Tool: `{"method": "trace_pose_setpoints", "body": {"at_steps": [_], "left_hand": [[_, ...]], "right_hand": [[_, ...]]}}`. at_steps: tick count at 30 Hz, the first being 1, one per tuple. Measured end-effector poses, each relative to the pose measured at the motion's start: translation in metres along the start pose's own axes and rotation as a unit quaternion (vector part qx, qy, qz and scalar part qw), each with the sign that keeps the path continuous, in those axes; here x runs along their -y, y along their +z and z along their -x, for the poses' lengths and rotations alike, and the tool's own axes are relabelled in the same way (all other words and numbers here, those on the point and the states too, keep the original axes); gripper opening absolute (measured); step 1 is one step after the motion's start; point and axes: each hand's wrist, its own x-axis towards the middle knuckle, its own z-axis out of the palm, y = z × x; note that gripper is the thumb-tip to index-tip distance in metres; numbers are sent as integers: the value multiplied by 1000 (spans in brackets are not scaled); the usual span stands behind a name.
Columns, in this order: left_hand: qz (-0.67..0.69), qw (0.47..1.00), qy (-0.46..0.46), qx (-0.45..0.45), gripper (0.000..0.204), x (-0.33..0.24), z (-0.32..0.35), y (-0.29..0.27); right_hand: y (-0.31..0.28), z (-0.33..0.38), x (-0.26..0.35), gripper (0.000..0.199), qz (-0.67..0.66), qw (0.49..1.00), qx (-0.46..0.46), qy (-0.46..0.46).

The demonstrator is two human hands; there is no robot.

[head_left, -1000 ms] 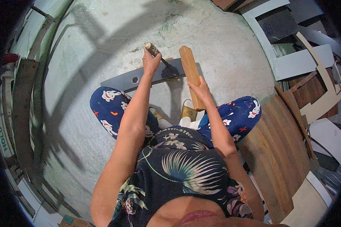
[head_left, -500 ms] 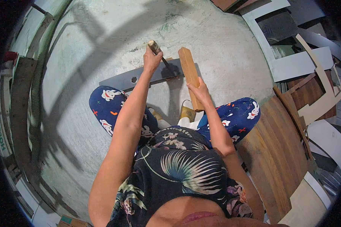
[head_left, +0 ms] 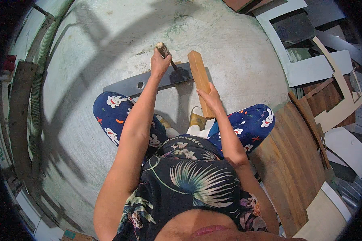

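My left hand (head_left: pixel 161 64) is closed around the pale wooden handle of a chisel (head_left: pixel 162 48). Its dark blade slants down to the right, onto the right part of a long grey board (head_left: pixel 124 83) lying on the floor. Left of the blade, the board has a small hole (head_left: pixel 140 85). A thick square-edged wooden bar (head_left: pixel 198 68) is gripped near its lower end by my right hand (head_left: pixel 210 97), its far end raised beside the chisel. Where exactly the blade's tip meets the board is hard to make out.
The concrete floor (head_left: pixel 92 60) surrounds the board, between my bent knees. A ribbed hose (head_left: pixel 38 100) runs along the left. Cut white panels (head_left: pixel 317 68) and offcuts pile up at right, beside a brown wood-grain sheet (head_left: pixel 289 160).
The chisel's blade stands a little farther left and looks steeper on the board. The wooden bar has shifted very slightly left. Both hands keep their grips.
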Motion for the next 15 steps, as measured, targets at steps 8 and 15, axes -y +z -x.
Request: {"method": "trace_pose_setpoints", "body": {"at_steps": [8, 15], "left_hand": [[-12, 1000, 11, 18, 55, 14, -11, 15], [9, 999, 12, 32, 56, 14, -16, 20]], "right_hand": [[0, 2, 6, 62, 7, 1000, 2, 0], [-1, 6, 10, 64, -3, 1000, -8, -6]]}}
